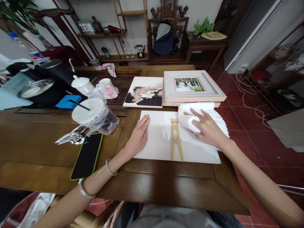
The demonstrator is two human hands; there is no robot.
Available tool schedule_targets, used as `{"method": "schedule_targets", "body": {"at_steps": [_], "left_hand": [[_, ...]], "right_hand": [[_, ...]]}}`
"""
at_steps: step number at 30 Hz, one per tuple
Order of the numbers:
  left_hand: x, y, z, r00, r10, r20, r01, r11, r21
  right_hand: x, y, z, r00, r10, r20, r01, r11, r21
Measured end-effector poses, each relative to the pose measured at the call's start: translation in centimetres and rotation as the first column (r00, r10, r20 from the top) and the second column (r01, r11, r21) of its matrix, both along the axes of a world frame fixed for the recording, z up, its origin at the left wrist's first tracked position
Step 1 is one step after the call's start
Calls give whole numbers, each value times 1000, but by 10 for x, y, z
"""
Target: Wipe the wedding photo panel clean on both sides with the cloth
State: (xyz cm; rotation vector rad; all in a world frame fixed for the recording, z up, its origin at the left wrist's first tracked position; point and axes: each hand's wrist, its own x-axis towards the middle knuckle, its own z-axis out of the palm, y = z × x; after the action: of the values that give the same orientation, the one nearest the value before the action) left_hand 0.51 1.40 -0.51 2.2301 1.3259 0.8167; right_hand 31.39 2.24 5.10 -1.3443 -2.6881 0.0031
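Note:
A white board (161,142), the back of a picture frame with a gold stand leg (176,139), lies flat on the wooden table (166,183). My left hand (139,134) rests flat on the board's left edge, fingers stretched out. My right hand (205,126) presses a white cloth (190,115) onto the board's upper right part, fingers spread over the cloth.
Behind the board lie a frameless photo print (144,93) and a white framed photo (192,87). To the left are a black phone with a green case (87,156), a lidded plastic cup with a straw (93,114), a hair clip (71,137), a white teapot (82,85) and a black pot (47,82).

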Motion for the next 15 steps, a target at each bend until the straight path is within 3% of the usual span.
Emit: {"method": "schedule_targets", "body": {"at_steps": [3, 11, 15], "left_hand": [[1, 0, 1, 1000, 13, 0, -13, 1000, 5], [1, 1, 1, 999, 22, -39, -22, 1000, 7], [1, 1, 0, 998, 23, -65, -22, 1000, 16]], "right_hand": [[-3, -24, 4, 998, 59, 11, -59, 997, -42], [-2, -124, 22, 983, 154, -97, -172, 961, -218], [21, -131, 34, 974, 204, -100, -226, 907, -356]]}}
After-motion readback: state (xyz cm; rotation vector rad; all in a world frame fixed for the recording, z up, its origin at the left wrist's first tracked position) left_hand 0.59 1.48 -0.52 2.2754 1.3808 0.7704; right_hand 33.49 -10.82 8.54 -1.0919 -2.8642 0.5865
